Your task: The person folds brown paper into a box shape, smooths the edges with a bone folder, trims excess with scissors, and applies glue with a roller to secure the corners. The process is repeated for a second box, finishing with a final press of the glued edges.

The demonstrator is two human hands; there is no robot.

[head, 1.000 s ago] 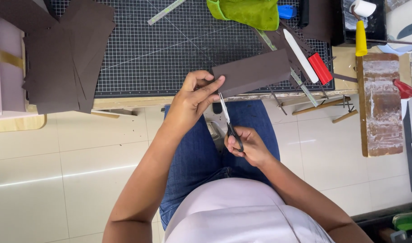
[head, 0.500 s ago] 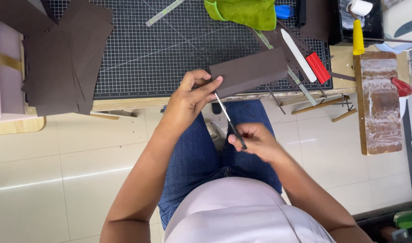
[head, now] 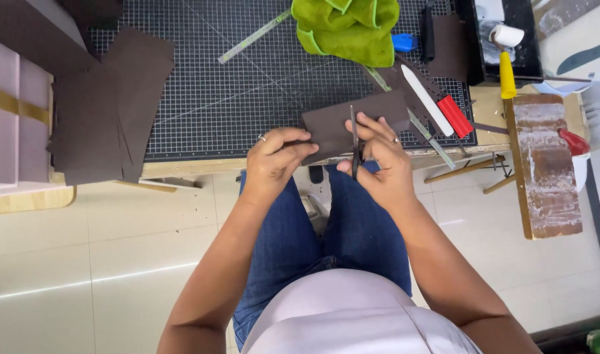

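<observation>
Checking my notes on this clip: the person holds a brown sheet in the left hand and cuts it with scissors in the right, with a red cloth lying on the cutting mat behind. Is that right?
Not quite: the cloth is green, not red, as the head view shows. The rest stands: the left hand holds the brown sheet, the right hand works the scissors, and the cloth lies on the cutting mat.

The table (head: 201, 169) carries a cutting mat (head: 247, 85); brown sheets (head: 103, 124) left, green cloth (head: 346, 29) at top.
</observation>
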